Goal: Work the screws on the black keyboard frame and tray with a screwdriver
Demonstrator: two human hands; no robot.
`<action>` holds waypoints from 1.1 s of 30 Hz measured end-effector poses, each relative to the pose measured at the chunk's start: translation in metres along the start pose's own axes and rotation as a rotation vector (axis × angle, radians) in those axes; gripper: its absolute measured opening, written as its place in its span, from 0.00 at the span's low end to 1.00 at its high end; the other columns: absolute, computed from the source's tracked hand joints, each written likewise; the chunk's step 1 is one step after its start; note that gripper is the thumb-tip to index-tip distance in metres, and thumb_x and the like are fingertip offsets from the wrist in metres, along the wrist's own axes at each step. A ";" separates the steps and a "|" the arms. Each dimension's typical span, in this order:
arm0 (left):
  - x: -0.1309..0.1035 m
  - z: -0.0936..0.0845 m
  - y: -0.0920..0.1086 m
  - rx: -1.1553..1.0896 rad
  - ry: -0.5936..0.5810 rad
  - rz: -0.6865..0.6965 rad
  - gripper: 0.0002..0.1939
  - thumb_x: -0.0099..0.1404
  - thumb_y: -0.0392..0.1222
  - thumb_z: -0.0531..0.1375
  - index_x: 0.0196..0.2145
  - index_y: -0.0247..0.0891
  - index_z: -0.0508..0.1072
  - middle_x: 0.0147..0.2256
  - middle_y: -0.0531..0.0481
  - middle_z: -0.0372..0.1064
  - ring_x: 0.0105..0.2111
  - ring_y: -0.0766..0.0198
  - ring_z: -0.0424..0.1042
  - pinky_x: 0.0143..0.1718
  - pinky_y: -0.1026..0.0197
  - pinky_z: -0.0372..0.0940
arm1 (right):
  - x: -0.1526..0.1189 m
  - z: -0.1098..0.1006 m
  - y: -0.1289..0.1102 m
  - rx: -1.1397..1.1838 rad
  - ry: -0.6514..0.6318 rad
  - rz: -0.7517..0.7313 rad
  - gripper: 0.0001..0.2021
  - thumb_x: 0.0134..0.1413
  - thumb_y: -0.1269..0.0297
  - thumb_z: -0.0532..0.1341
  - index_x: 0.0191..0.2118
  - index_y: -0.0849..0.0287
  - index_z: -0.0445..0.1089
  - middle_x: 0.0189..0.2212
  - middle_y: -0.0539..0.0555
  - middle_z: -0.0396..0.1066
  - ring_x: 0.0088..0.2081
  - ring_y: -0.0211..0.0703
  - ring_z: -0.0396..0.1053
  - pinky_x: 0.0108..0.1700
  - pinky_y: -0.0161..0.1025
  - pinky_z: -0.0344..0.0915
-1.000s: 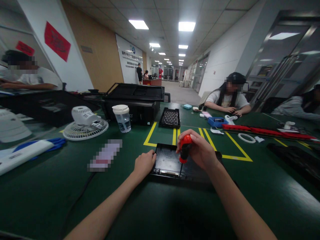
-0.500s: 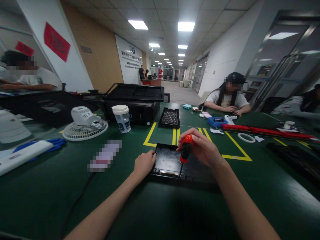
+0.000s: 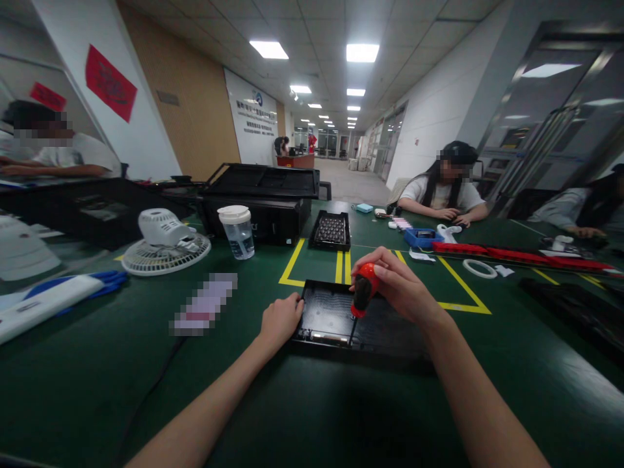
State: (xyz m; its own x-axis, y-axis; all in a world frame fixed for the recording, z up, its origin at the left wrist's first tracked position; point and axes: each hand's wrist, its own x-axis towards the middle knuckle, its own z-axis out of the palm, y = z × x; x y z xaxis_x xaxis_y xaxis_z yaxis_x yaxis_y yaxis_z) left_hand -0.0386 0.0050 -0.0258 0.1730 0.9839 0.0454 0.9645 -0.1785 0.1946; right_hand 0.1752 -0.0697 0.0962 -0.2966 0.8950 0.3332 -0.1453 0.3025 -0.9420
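A shallow black rectangular casing (image 3: 322,311) lies flat on the green table in front of me. My left hand (image 3: 281,318) grips its left edge, thumb on top and the other fingers partly hidden. In my right hand (image 3: 397,283) is a stubby screwdriver (image 3: 364,289) with a red and black handle, held from above by the fingers. Its shaft points down to the near inner edge of the casing, right of a small pale metal strip. Whether the tip sits in a screw is too small to tell. My right hand and forearm cover the casing's right part.
Beyond the casing lie a black tray of small parts (image 3: 332,229), a lidded cup (image 3: 237,233) and a large black case (image 3: 258,218). A white fan (image 3: 166,244) and a blurred phone-like object (image 3: 205,304) are leftward. Rightward are a blue bin (image 3: 423,238) and seated people.
My right hand has turned slightly around the screwdriver handle and shifted a little right, its wrist with it. The shaft stays at about the same spot. My left hand and the casing look unmoved.
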 end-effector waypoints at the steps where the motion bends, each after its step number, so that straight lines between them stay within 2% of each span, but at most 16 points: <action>1: 0.000 0.000 0.000 -0.001 0.003 0.001 0.19 0.65 0.51 0.42 0.43 0.44 0.68 0.34 0.45 0.72 0.35 0.57 0.71 0.34 0.59 0.63 | 0.000 0.000 -0.001 -0.005 0.003 -0.001 0.07 0.55 0.63 0.55 0.38 0.59 0.63 0.35 0.53 0.68 0.32 0.37 0.66 0.37 0.40 0.64; 12: -0.001 -0.002 0.001 -0.009 0.003 0.005 0.19 0.65 0.51 0.42 0.43 0.43 0.68 0.34 0.45 0.72 0.36 0.57 0.71 0.35 0.59 0.63 | -0.001 -0.001 -0.004 -0.089 0.020 -0.048 0.06 0.54 0.63 0.55 0.36 0.59 0.63 0.36 0.54 0.68 0.33 0.39 0.67 0.35 0.38 0.63; 19: -0.001 -0.002 0.001 -0.008 -0.004 -0.008 0.20 0.65 0.51 0.42 0.44 0.43 0.68 0.35 0.45 0.72 0.37 0.57 0.71 0.36 0.59 0.63 | -0.001 0.004 -0.010 -0.224 0.033 -0.097 0.05 0.54 0.62 0.55 0.34 0.59 0.64 0.28 0.52 0.69 0.30 0.38 0.66 0.32 0.37 0.63; 25: 0.000 0.001 -0.001 -0.007 0.010 0.001 0.19 0.65 0.51 0.43 0.43 0.44 0.68 0.35 0.45 0.72 0.36 0.57 0.72 0.35 0.59 0.63 | -0.001 0.007 -0.012 -0.367 0.082 -0.125 0.05 0.54 0.63 0.55 0.33 0.59 0.64 0.26 0.51 0.66 0.30 0.39 0.65 0.29 0.35 0.61; 33: 0.000 0.000 0.000 -0.005 -0.004 -0.020 0.20 0.65 0.52 0.43 0.44 0.43 0.68 0.35 0.44 0.72 0.37 0.57 0.71 0.36 0.59 0.63 | 0.000 0.010 -0.009 -0.485 0.147 -0.171 0.07 0.54 0.62 0.55 0.30 0.59 0.61 0.29 0.52 0.65 0.31 0.39 0.64 0.32 0.36 0.61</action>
State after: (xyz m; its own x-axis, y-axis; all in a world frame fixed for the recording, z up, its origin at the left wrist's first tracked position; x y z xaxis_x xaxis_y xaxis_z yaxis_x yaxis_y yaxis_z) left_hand -0.0388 0.0052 -0.0254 0.1547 0.9873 0.0373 0.9668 -0.1591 0.2001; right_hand 0.1672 -0.0759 0.1054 -0.1663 0.8459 0.5068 0.2829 0.5333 -0.7972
